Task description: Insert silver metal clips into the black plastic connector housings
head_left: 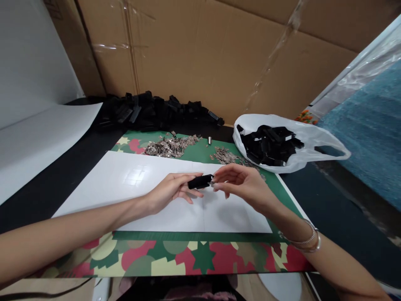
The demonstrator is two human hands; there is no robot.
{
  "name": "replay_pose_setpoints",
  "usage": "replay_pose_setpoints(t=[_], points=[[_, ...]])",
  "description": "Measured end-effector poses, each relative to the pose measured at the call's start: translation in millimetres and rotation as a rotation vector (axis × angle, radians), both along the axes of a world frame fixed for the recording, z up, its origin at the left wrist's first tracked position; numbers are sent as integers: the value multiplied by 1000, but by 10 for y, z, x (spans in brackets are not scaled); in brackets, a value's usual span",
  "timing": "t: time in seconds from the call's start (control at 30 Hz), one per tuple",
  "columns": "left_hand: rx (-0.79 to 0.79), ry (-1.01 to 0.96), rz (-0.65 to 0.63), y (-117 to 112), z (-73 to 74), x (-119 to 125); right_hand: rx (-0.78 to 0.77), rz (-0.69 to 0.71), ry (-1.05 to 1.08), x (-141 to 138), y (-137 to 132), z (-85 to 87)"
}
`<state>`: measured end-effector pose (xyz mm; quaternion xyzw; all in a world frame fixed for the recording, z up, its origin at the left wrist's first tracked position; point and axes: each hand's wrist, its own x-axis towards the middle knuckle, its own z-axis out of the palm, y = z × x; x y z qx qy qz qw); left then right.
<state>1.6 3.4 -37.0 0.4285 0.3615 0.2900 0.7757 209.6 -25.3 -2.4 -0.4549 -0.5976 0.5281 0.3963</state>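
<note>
A small black plastic piece [199, 182] lies in the fingers of my left hand [175, 187], held above the white sheet [125, 184]. My right hand [241, 184] comes in from the right, with thumb and fingers pinched at the right end of the black piece. A small shiny metal clip [212, 183] shows between those fingertips, partly hidden by them. Behind my hands is a pile of small metal clips [171, 146], and a smaller scatter of the same clips [224, 155] lies to its right. A silver thimble-like cup [209, 140] stands between the two heaps.
Along the cardboard wall [194, 54] runs a heap of black plastic pieces [150, 110]. A white plastic bag [247, 121] at the right holds more of them. Under the sheet lies a green patterned mat [175, 255]. A curved white panel [40, 138] stands at the left.
</note>
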Motion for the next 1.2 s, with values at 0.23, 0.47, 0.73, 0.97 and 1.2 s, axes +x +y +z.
replay_pose_setpoints(t=[0.23,0.47,0.73,0.97,1.2], points=[[19,-67,4,-11,-38,-13,148,-15,-110,-393,48,-71],[-21,-93,39,-1,-84,-22,140,-85,-139,-444,53,-120],[29,-109,12,4,-117,-29,91,-78,-174,-440,70,-99],[78,-87,-22,-5,-118,-36,123,-93,-150,-483,127,-227],[64,-112,-15,6,-130,-40,100,-109,-219,-422,94,-92]])
